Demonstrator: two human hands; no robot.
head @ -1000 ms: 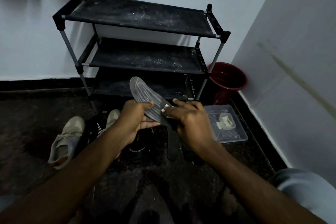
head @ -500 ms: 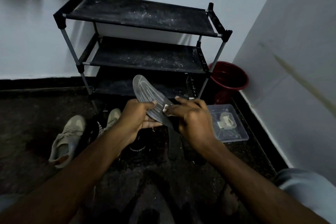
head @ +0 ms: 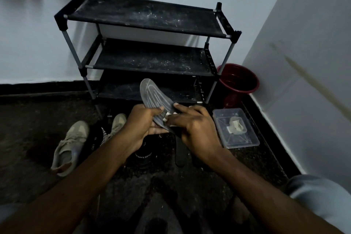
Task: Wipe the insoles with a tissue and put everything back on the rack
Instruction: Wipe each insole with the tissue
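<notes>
Grey and ribbed, the insole (head: 154, 99) sat at the middle of the frame, its rounded end tilted up toward the upper left and its lower end hidden behind the two hands. On my feed I saw the left hand (head: 141, 125) clamped on it from the left, with the thumb laid across the ribbed face and the fingers wrapped underneath. The right hand (head: 193, 129) met it from the right, fingers curled round a small white tissue (head: 169, 118) and pressing it against the insole just beside the left thumb. Only a scrap of the tissue showed between the fingers.

Behind the hands, in the upper middle, the black rack (head: 144, 17) stood against the white wall, its three shelves speckled with pale dust. I made out a red bucket (head: 237, 81) just right of the rack, in the corner. A clear plastic box (head: 245, 138) lay on the dark floor to the right of the right hand, holding a crumpled pale wad (head: 236, 125); I could not tell what that was.

At the lower left of centre, two beige shoes (head: 70, 144) lay apart on the floor. A black shoe (head: 143, 156) with white lettering sat just under the left wrist. A second, dark insole (head: 180, 152) lay flat on the floor beneath the right hand, part of it covered by that hand
</notes>
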